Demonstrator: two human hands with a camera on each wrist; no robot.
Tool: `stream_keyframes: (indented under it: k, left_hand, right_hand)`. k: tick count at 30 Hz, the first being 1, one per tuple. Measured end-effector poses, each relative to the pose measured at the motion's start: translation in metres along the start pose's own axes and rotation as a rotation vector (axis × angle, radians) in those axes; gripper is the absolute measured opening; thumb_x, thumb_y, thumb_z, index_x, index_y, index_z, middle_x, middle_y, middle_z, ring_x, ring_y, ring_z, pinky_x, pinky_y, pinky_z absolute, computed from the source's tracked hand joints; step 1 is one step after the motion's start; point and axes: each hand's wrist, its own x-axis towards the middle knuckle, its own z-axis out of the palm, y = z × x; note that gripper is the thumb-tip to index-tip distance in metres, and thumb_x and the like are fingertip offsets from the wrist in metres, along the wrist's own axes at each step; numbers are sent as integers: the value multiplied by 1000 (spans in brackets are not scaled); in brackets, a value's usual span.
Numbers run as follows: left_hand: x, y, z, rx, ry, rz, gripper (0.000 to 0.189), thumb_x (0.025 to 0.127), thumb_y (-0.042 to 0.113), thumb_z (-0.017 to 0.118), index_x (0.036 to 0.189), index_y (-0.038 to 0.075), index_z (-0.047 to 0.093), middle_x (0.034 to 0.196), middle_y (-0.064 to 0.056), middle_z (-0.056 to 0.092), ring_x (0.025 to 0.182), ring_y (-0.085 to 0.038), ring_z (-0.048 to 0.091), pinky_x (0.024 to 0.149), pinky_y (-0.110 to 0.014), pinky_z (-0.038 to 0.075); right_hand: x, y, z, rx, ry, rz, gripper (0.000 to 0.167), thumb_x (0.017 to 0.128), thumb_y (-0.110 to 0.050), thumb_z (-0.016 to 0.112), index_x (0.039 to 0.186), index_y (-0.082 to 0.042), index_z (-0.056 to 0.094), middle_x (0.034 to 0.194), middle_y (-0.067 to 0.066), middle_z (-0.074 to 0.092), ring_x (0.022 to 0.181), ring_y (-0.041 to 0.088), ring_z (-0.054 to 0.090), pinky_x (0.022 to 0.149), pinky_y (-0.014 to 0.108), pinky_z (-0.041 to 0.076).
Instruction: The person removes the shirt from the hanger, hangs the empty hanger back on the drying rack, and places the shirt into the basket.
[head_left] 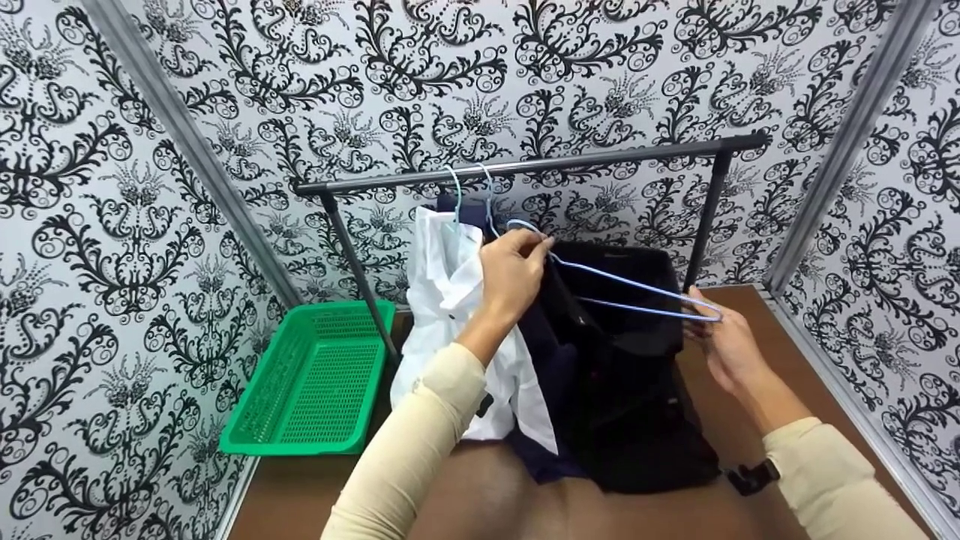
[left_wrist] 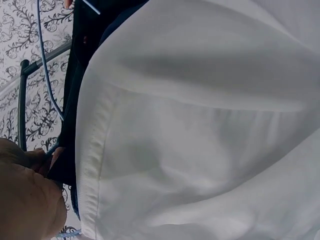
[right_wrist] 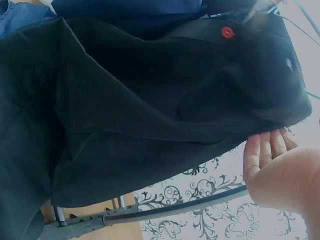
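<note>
My left hand [head_left: 514, 266] pinches a light blue hanger [head_left: 630, 283] near its hook, in front of the clothes rack. A black garment [head_left: 637, 420] hangs just beneath and behind the hanger; a red button [right_wrist: 227, 32] shows on it in the right wrist view. At the far end of the hanger is my right hand [head_left: 731, 345]. The right wrist view has this hand's fingers [right_wrist: 265, 147] fairly straight, their tips at the garment's edge. Beside my left hand a white shirt [head_left: 480, 360] hangs, and it fills most of the left wrist view.
A grey metal rack [head_left: 600, 159] spans the middle, with two hangers hooked on its bar. A navy garment [head_left: 546, 465] hangs between the white and black ones. To the left stands a green plastic basket [head_left: 315, 448] on the brown table [head_left: 480, 495]. Patterned walls enclose the space.
</note>
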Motion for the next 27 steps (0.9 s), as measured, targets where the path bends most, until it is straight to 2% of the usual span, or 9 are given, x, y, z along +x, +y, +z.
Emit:
stream_keyframes:
  k: [4, 7, 10, 12, 14, 18, 20, 24, 27]
  left_hand:
    - [-1, 2, -1, 57, -23, 64, 13, 93, 10, 81, 81, 5, 79, 79, -7, 78, 71, -18, 71, 69, -26, 57]
    - [-3, 5, 0, 107, -42, 118, 15, 93, 10, 80, 80, 5, 77, 76, -7, 73, 68, -19, 66, 67, -29, 55]
    - [-6, 9, 2, 149, -55, 148, 17, 95, 12, 79, 80, 5, 76, 75, -7, 72, 68, -20, 66, 68, -31, 55]
    - [-7, 10, 3, 164, -61, 157, 17, 95, 13, 79, 81, 5, 76, 77, -7, 72, 69, -19, 66, 69, -30, 55]
    - [-7, 14, 4, 172, -66, 170, 17, 96, 14, 78, 82, 6, 76, 78, -6, 72, 70, -20, 67, 70, -30, 56]
    - [-8, 18, 7, 180, -84, 193, 17, 98, 14, 77, 83, 6, 77, 80, -6, 73, 71, -19, 68, 71, -29, 56]
    - [-9, 20, 8, 185, -86, 196, 16, 98, 13, 76, 84, 6, 77, 80, -6, 73, 72, -19, 68, 72, -29, 57]
    - [-12, 23, 10, 220, -88, 201, 17, 99, 14, 75, 84, 6, 75, 81, -6, 72, 72, -20, 68, 72, -30, 57]
    - [-15, 28, 12, 243, -97, 218, 18, 100, 14, 73, 84, 6, 75, 81, -6, 71, 71, -20, 68, 71, -30, 57]
  right_hand:
    - [1, -4, -5, -55, -53, 38, 29, 113, -34, 51, 103, -26, 78, 93, -12, 76, 84, 3, 70, 84, 18, 57]
    - [1, -10, -11, -165, -131, 86, 30, 113, -37, 52, 124, -19, 73, 104, -17, 77, 96, 1, 74, 95, 21, 58]
    - [-1, -20, -15, -313, -166, 118, 51, 112, -45, 52, 150, -11, 59, 117, -23, 75, 115, -1, 69, 126, 37, 41]
    - [-4, -25, -11, -425, -127, 103, 63, 111, -49, 52, 157, -6, 50, 127, -23, 73, 135, 6, 62, 134, 50, 26]
    - [-10, -30, -1, -556, -54, 44, 65, 110, -52, 52, 156, -6, 52, 141, -13, 70, 146, 17, 53, 135, 56, 21]
    - [-23, -31, 29, -849, 90, -176, 51, 110, -44, 58, 143, -7, 67, 144, 14, 70, 132, 32, 61, 117, 43, 47]
    - [-28, -28, 42, -964, 130, -320, 41, 108, -37, 62, 132, -5, 73, 135, 20, 73, 129, 37, 62, 117, 46, 44]
    - [-31, -21, 63, -1127, 163, -558, 32, 102, -27, 68, 120, -1, 76, 130, 25, 74, 141, 50, 52, 124, 69, 24]
    - [-29, -18, 75, -1212, 160, -651, 27, 100, -24, 69, 112, 0, 77, 121, 24, 77, 133, 50, 58, 118, 67, 30]
